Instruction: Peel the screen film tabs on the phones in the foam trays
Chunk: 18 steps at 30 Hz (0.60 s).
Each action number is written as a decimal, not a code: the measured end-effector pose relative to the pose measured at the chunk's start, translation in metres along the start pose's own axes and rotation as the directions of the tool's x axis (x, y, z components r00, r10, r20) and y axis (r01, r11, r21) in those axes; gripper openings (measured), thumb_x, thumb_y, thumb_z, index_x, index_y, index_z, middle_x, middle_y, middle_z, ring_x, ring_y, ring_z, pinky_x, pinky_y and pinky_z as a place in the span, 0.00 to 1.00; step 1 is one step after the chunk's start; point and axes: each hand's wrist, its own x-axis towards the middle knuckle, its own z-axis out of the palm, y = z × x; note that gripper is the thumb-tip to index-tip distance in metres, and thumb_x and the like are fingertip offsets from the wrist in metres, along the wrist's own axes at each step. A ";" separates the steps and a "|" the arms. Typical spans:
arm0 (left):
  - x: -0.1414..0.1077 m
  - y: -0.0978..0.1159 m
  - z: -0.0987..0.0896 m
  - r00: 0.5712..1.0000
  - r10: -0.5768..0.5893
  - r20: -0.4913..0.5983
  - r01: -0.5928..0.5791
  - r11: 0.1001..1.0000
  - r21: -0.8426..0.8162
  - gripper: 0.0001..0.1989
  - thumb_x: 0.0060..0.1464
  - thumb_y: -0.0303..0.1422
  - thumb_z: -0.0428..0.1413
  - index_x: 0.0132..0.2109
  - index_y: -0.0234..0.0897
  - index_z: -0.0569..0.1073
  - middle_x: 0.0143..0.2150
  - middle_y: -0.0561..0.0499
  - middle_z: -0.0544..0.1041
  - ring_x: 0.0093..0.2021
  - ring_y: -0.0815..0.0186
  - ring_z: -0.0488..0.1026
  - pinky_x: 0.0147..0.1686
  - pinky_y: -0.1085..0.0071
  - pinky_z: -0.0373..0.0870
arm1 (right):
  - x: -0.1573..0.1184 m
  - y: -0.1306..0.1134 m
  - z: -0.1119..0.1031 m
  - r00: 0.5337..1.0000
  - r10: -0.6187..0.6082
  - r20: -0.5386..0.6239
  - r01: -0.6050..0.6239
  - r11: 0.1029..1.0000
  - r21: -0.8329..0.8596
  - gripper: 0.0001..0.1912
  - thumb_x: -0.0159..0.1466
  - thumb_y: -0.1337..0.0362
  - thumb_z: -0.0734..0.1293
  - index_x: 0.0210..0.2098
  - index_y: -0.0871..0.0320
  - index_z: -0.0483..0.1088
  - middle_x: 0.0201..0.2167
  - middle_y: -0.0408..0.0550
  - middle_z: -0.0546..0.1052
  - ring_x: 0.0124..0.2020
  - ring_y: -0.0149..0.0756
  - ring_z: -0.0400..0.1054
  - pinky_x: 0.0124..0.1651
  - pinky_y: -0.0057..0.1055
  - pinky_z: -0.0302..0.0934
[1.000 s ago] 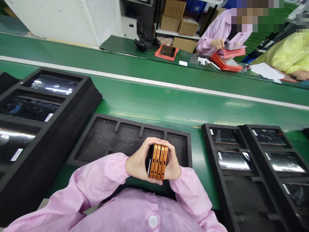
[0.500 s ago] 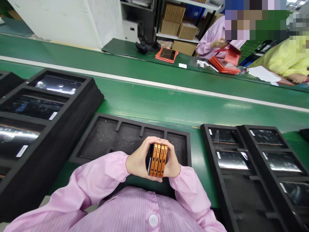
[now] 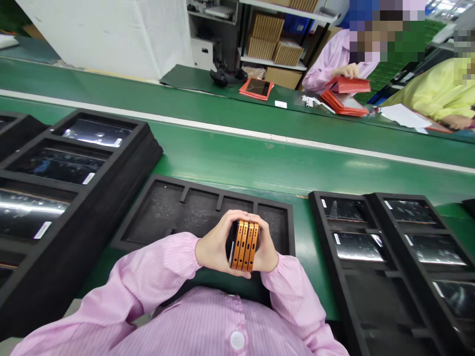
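Several phones [image 3: 244, 245] with orange metal edges stand side by side as one stack, their port ends turned up towards me. My left hand [image 3: 216, 243] is closed round the stack's left side, and a dark screen with a white label shows beside its palm. From the other side, my right hand [image 3: 264, 244] grips the same stack. The fingertips of both hands meet at its far end. Both hands hold it over the near edge of a black foam tray [image 3: 237, 192] with low dividers.
Tall stacked foam trays [image 3: 122, 170] with dark-screened phones stand at the left. Two more foam trays [image 3: 315, 202] with phones lie at the right. Across the green bench [image 3: 230, 148], a co-worker's hand [image 3: 349, 71] is at red sleeves [image 3: 345, 101]; a person in yellow [image 3: 426, 86] sits beside.
My hands keep their grip on the phones, almost still. The view has shifted slightly. Across the bench, the co-worker's hand has come down to the red sleeves, and the dark item it held is out of sight.
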 end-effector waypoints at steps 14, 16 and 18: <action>0.000 0.005 0.001 0.998 0.069 -0.008 -0.069 0.996 0.050 0.56 0.27 0.52 0.72 0.61 0.41 0.57 0.53 0.40 0.64 0.54 0.48 0.67 0.54 0.48 0.69 | -0.003 -0.001 0.002 1.000 -0.026 -0.002 0.026 0.996 -0.085 0.56 0.38 0.51 0.82 0.61 0.48 0.54 0.53 0.55 0.67 0.55 0.53 0.66 0.56 0.49 0.65; 0.001 0.005 0.000 0.994 0.107 0.001 -0.107 0.992 0.070 0.56 0.28 0.53 0.71 0.61 0.40 0.56 0.52 0.40 0.65 0.54 0.48 0.67 0.53 0.49 0.70 | -0.003 -0.002 0.001 0.998 -0.058 -0.006 0.058 0.995 -0.083 0.55 0.40 0.51 0.81 0.62 0.49 0.55 0.53 0.55 0.68 0.55 0.54 0.66 0.57 0.51 0.65; 0.001 0.002 -0.003 0.986 0.163 0.028 -0.165 0.980 0.112 0.55 0.29 0.53 0.71 0.61 0.39 0.56 0.51 0.40 0.66 0.53 0.49 0.67 0.54 0.48 0.69 | -0.002 -0.003 -0.002 0.995 -0.101 0.013 0.102 0.987 -0.127 0.54 0.43 0.50 0.81 0.63 0.49 0.55 0.54 0.56 0.68 0.57 0.54 0.65 0.60 0.55 0.61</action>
